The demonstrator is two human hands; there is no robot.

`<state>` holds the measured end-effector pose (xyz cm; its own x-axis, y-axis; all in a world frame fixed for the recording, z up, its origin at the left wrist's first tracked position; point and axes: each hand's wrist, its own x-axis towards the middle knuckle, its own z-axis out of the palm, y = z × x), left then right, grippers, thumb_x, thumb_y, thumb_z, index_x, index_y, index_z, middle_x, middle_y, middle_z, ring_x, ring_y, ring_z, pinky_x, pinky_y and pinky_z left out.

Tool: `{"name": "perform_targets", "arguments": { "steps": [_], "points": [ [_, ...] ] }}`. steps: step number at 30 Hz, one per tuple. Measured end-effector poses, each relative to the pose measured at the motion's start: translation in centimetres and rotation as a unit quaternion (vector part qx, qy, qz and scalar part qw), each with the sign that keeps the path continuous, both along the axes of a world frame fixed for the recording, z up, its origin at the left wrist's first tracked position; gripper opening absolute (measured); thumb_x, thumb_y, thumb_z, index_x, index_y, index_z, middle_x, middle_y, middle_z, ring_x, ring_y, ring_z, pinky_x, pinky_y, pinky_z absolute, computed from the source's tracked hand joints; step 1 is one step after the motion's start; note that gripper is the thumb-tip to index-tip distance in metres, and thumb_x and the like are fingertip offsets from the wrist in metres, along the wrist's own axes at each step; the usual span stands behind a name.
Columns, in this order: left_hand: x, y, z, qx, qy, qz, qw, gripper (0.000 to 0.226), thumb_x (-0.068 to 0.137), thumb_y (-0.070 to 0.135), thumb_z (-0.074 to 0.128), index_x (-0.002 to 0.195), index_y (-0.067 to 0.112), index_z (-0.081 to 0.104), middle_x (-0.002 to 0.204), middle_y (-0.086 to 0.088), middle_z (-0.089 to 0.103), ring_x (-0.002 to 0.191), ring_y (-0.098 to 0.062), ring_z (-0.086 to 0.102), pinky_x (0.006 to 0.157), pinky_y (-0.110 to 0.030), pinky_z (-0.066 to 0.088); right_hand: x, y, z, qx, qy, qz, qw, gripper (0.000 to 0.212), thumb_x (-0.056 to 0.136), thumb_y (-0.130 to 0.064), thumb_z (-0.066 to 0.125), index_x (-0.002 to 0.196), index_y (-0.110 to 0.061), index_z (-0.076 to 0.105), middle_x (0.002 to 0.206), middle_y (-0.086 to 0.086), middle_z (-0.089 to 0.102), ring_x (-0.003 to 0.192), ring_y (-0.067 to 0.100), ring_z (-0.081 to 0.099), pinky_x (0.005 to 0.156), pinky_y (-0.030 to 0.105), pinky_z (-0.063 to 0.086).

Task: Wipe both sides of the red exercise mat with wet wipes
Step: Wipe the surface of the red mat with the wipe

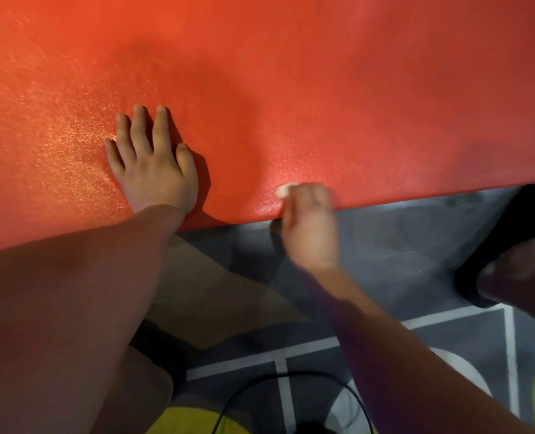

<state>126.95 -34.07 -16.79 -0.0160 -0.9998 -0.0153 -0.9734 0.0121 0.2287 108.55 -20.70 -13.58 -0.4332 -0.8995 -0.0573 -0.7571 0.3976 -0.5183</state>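
The red exercise mat [291,83] fills the upper half of the view, lying flat on the floor, with a wet sheen at its left. My left hand [153,161] presses flat on the mat with fingers spread, near the front edge. My right hand [310,223] is blurred at the mat's front edge, its fingers curled round a small white wet wipe [283,189] that touches the mat.
Dark grey floor [385,239] with white lines runs along the mat's front edge. A foot in a dark sandal [516,270] stands at the right. A black cable [291,380] loops at the bottom, beside yellow-green clothing [185,421].
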Motion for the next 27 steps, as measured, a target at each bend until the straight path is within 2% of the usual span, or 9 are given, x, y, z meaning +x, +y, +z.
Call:
{"name": "perform_targets", "arguments": {
  "steps": [4,7,9,14,19,21,24,25,27],
  "points": [
    [0.2,-0.1,-0.1,0.005,0.001,-0.006,1.0,0.064,0.099,0.042,0.038,0.161,0.031,0.025,0.169,-0.004,0.021,0.157,-0.028,0.01,0.126,-0.055,0.006,1.1,-5.7,-0.6,-0.048,-0.034,0.186,0.981,0.02,0.089,0.002,0.06,0.101,-0.011,0.071,0.097,0.008,0.061,0.084,0.028,0.063,0.076,0.039,0.053],
    [0.2,-0.3,-0.2,0.004,0.002,-0.004,1.0,0.064,0.098,0.042,0.037,0.16,0.031,0.027,0.169,-0.003,0.021,0.157,-0.028,0.011,0.126,-0.055,0.006,-1.6,-12.9,-1.0,-0.065,0.014,0.262,0.963,0.02,0.092,-0.007,0.055,0.1,-0.019,0.069,0.097,0.006,0.06,0.085,0.03,0.063,0.075,0.039,0.053],
    [0.1,-0.3,-0.3,0.002,0.002,-0.003,1.0,0.064,0.098,0.042,0.037,0.16,0.031,0.027,0.169,-0.003,0.022,0.157,-0.029,0.011,0.126,-0.055,0.006,-3.5,-18.2,-1.4,-0.083,0.054,0.257,0.961,0.02,0.092,-0.012,0.049,0.097,-0.023,0.065,0.099,0.008,0.059,0.087,0.033,0.063,0.076,0.045,0.054],
    [0.0,-0.4,-0.3,0.002,-0.001,0.0,1.0,0.066,0.095,0.042,0.037,0.16,0.03,0.03,0.167,-0.004,0.026,0.157,-0.029,0.012,0.125,-0.055,0.007,-3.2,-24.8,-1.8,-0.071,0.076,0.163,0.981,0.023,0.087,-0.013,0.045,0.093,-0.007,0.066,0.098,0.017,0.06,0.085,0.041,0.061,0.074,0.051,0.052],
    [-0.2,-0.7,-0.1,0.011,-0.012,0.003,1.0,0.066,0.095,0.044,0.036,0.159,0.029,0.031,0.167,-0.004,0.028,0.157,-0.029,0.013,0.125,-0.055,0.007,-0.2,-23.8,-1.5,-0.058,0.049,0.494,0.866,0.016,0.087,-0.005,0.055,0.098,-0.007,0.068,0.097,0.016,0.06,0.089,0.036,0.061,0.075,0.041,0.051],
    [-0.2,-0.8,-0.1,0.022,-0.016,0.003,1.0,0.066,0.096,0.044,0.034,0.16,0.03,0.029,0.167,-0.004,0.026,0.157,-0.028,0.012,0.125,-0.055,0.007,-1.9,-26.9,-1.4,-0.074,0.067,0.421,0.901,0.021,0.086,-0.006,0.051,0.097,-0.009,0.069,0.099,0.016,0.06,0.09,0.037,0.061,0.077,0.044,0.052],
    [-0.2,-1.0,-0.1,0.034,-0.025,0.003,0.999,0.066,0.097,0.044,0.034,0.161,0.031,0.025,0.168,-0.003,0.023,0.157,-0.028,0.009,0.126,-0.054,0.005,-5.2,-31.4,-1.4,-0.041,0.108,0.187,0.975,0.024,0.088,-0.009,0.044,0.099,-0.007,0.066,0.108,0.019,0.059,0.093,0.041,0.06,0.079,0.047,0.05],
    [-0.2,-1.1,-0.1,0.035,-0.026,0.002,0.999,0.066,0.097,0.044,0.034,0.161,0.031,0.024,0.168,-0.003,0.023,0.157,-0.028,0.009,0.126,-0.054,0.005,-5.2,-31.9,-1.4,-0.037,0.114,0.165,0.979,0.023,0.088,-0.008,0.045,0.099,-0.006,0.065,0.109,0.02,0.059,0.094,0.041,0.059,0.08,0.047,0.048],
    [-0.2,-1.1,-0.1,0.036,-0.031,0.003,0.999,0.066,0.097,0.044,0.034,0.161,0.031,0.025,0.168,-0.003,0.023,0.157,-0.029,0.01,0.126,-0.055,0.006,-3.2,-30.8,-1.3,-0.062,0.071,0.249,0.964,0.021,0.087,-0.006,0.048,0.096,-0.007,0.067,0.104,0.019,0.06,0.092,0.039,0.06,0.08,0.045,0.048]
  ]
}}
